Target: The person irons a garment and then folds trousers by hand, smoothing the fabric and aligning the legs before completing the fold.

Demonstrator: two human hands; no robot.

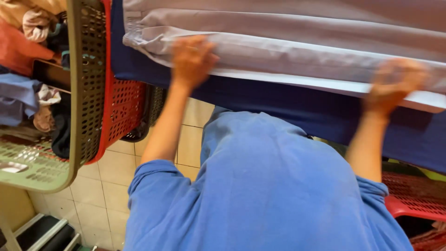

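At the far left a pale green perforated plastic laundry basket [86, 83] holds crumpled clothes in orange, pink, grey-blue and black [28, 60]. Just beside it, touching its right wall, stands a red perforated plastic basket [123, 109], whose upper edge meets the left end of a table covered in dark blue cloth [278, 100]. Cream floor tiles [100, 186] show below the baskets.

On the blue-covered surface lies a folded pale lilac-grey fabric garment [288, 46], a long flat band. Its long axis runs left to right, dipping slightly toward the right, along the near edge of the surface; its gathered, rumpled end points left, toward the red basket, and the other end runs out of view at the right.

The left hand [191, 59] rests palm down on the garment near that left end, fingers spread flat and pressing on the cloth, gripping nothing. The right hand [395, 83] is blurred; it lies on the garment's near edge toward the right end of the surface, fingers seemingly curled over the fold, though whether they pinch the cloth cannot be told.

Both arms come out of blue sleeves [260, 195]. At the lower right corner another red plastic basket [413, 197] sits below the surface's edge.
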